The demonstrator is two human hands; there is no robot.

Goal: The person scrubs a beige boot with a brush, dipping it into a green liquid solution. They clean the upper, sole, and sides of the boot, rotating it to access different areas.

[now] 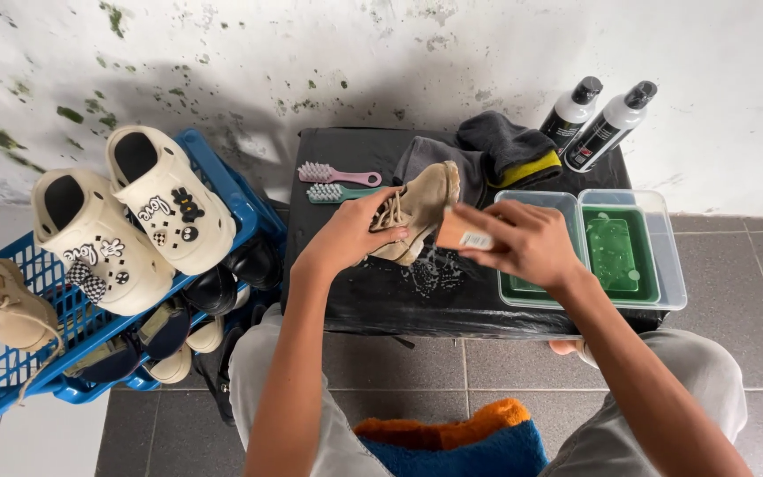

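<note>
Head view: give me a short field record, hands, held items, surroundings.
left hand: grips a tan lace-up shoe, tilted over the table
right hand: holds a small brush block against the shoe
table: black top, wet foam specks under the shoe
brushes: pink brush and teal brush, lying side by side
tubs: two clear ones with green liquid
bottles: two, leaning on the wall
cloths: grey, behind the shoe
basket: blue, holds cream clogs

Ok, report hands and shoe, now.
Left hand grips tan shoe. Right hand holds brush against it. Nothing blocking.
</note>
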